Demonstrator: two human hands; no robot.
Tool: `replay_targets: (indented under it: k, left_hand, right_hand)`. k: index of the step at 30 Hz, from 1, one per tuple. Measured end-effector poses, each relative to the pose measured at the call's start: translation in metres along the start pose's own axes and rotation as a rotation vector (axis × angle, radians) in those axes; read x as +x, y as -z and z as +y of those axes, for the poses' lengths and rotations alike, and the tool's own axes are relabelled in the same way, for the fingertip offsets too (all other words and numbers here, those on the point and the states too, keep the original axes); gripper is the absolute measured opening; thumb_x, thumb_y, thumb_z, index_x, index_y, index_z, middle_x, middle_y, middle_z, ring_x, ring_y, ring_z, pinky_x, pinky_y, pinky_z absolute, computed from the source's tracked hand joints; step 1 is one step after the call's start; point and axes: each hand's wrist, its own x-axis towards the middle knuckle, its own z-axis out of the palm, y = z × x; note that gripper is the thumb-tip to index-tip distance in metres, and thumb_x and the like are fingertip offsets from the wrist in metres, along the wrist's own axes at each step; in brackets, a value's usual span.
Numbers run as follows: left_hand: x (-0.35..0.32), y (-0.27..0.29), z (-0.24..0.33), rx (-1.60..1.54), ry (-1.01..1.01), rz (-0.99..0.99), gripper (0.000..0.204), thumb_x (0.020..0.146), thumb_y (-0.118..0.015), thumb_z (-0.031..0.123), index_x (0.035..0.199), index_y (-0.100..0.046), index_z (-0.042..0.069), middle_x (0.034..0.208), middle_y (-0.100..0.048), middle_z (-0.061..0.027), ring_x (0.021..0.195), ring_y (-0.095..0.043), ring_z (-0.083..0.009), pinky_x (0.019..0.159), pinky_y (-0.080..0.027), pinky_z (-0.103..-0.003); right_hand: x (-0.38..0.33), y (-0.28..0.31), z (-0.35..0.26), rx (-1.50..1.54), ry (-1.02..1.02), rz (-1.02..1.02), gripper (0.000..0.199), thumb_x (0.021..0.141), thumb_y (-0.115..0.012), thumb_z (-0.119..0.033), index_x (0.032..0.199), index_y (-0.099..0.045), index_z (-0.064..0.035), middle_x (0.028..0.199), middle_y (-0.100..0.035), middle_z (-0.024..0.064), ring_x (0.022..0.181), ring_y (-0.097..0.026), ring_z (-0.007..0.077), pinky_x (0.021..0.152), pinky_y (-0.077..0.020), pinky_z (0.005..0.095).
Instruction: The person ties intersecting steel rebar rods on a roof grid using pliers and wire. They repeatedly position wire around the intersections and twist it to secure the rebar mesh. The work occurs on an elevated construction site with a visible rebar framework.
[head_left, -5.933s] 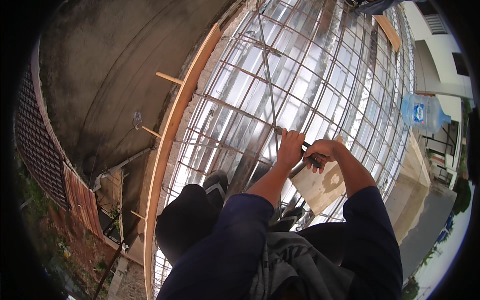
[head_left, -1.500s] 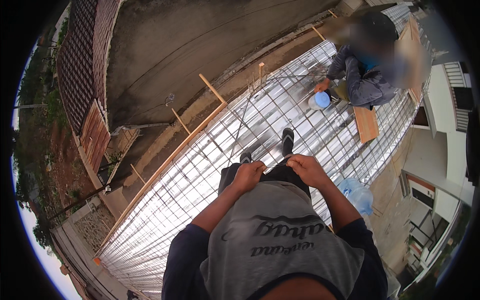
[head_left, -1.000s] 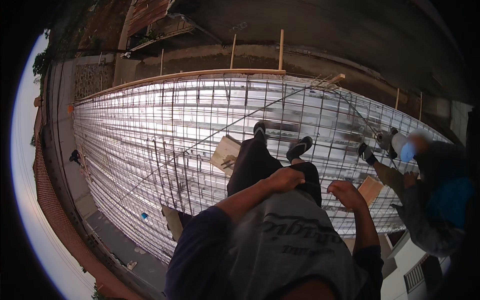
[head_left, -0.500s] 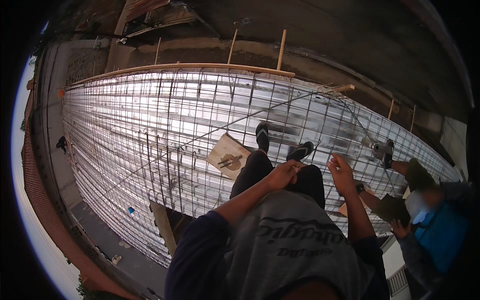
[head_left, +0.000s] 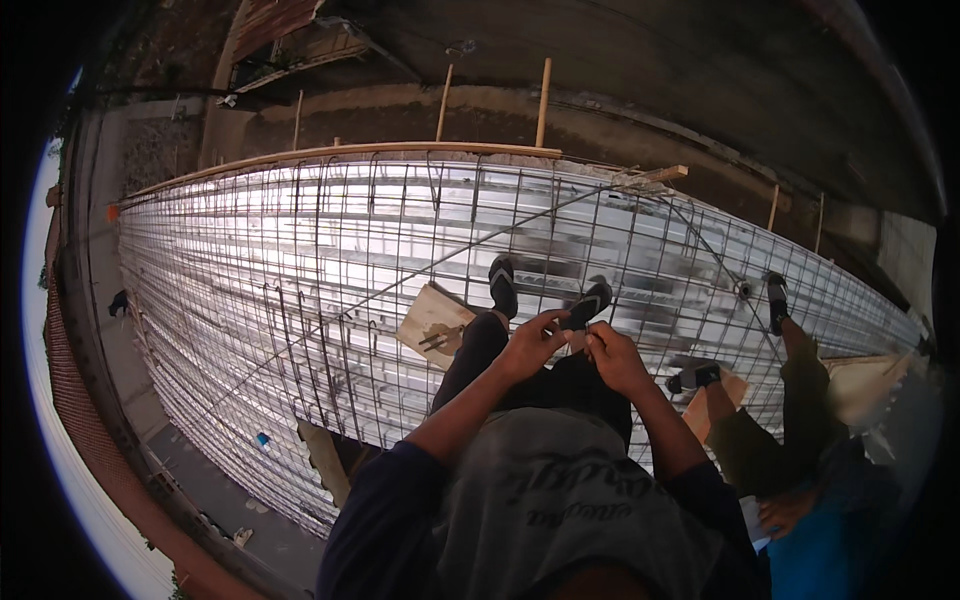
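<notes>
Two hands: the left hand (head_left: 530,345) and right hand (head_left: 612,358) meet in front of the waist, fingertips pressed together over something tiny, above the dark trousers (head_left: 520,375).
Fingers: curled narrow on both hands and pinching toward each other; what lies between them is too small to name, possibly a bit of thin wire, and I cannot tell for sure whether either hand really grips it.
Where the work lies: underfoot, a long grid of grey steel reinforcing bars (head_left: 330,260) laid over shiny corrugated metal decking (head_left: 220,250); the person stands on it in black sandals (head_left: 503,285).
Beside the feet: a square plywood offcut (head_left: 432,325) lies on the mesh just left of the legs, with a small dark tool-like shape on it.
Edge: a pale timber board (head_left: 340,152) runs along the far side of the mesh, with upright wooden stakes (head_left: 543,88) behind it.
How far along: by my reckoning the mesh is laid across the whole deck; whether its crossings are tied I cannot judge, as they are too fine to see.
Other person: a crouching co-worker in olive trousers and a blue top (head_left: 800,470) is at the right, half cut off by the rim.
Hidden: the lower frame is filled by the person's own grey shirt (head_left: 560,510).
</notes>
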Motion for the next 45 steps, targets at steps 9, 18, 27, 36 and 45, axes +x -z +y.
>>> replay_targets:
  k: [9,18,27,36,45]
  left_hand:
    - [0.136,-0.046,-0.089,-0.249,0.108,0.304,0.028,0.095,-0.054,0.023,0.095,-0.063,-0.004,0.081,-0.066,-0.0087,0.073,-0.064,-0.0129,0.067,-0.051,-0.027]
    - [0.282,-0.043,-0.234,-0.522,0.109,0.133,0.035,0.094,-0.053,0.022,0.118,-0.057,-0.003,0.108,-0.064,-0.0103,0.094,-0.062,-0.0163,0.078,-0.05,-0.029]
    - [0.45,0.031,-0.317,-0.209,0.21,0.146,0.053,0.086,-0.059,0.031,0.13,-0.048,0.003,0.114,-0.059,-0.0112,0.094,-0.061,-0.0201,0.076,-0.05,-0.032]
    - [0.552,0.072,-0.356,-0.064,0.127,0.125,0.032,0.088,-0.057,0.028,0.104,-0.059,0.001,0.092,-0.063,-0.0089,0.084,-0.061,-0.0185,0.071,-0.051,-0.034]
    - [0.557,0.064,-0.343,-0.242,0.052,0.213,0.028,0.092,-0.056,0.025,0.102,-0.055,-0.001,0.088,-0.062,-0.0096,0.081,-0.062,-0.019,0.07,-0.053,-0.033]
  right_hand:
    - [0.107,-0.02,0.113,-0.513,0.33,0.657,0.025,0.091,-0.054,-0.024,0.097,-0.059,-0.0003,0.085,-0.062,0.0188,0.082,-0.061,0.0367,0.07,-0.0464,0.0417]
    - [0.289,-0.082,0.266,1.331,-0.309,0.369,0.029,0.096,-0.05,-0.025,0.116,-0.05,-0.0035,0.087,-0.063,0.0096,0.079,-0.064,0.0208,0.065,-0.0524,0.0333]
    - [0.443,-0.104,0.36,0.311,-0.059,0.305,0.023,0.098,-0.042,-0.015,0.106,-0.059,-0.0021,0.069,-0.054,0.0036,0.061,-0.053,0.013,0.056,-0.0431,0.0293]
    - [0.535,-0.129,0.389,0.154,0.046,0.276,0.022,0.089,-0.058,-0.019,0.103,-0.065,-0.0038,0.082,-0.064,0.0184,0.079,-0.062,0.033,0.071,-0.0464,0.0397]
    - [0.531,-0.109,0.379,0.306,0.08,0.276,0.026,0.088,-0.061,-0.025,0.094,-0.067,-0.0004,0.069,-0.061,0.0114,0.065,-0.056,0.0195,0.063,-0.044,0.0342]
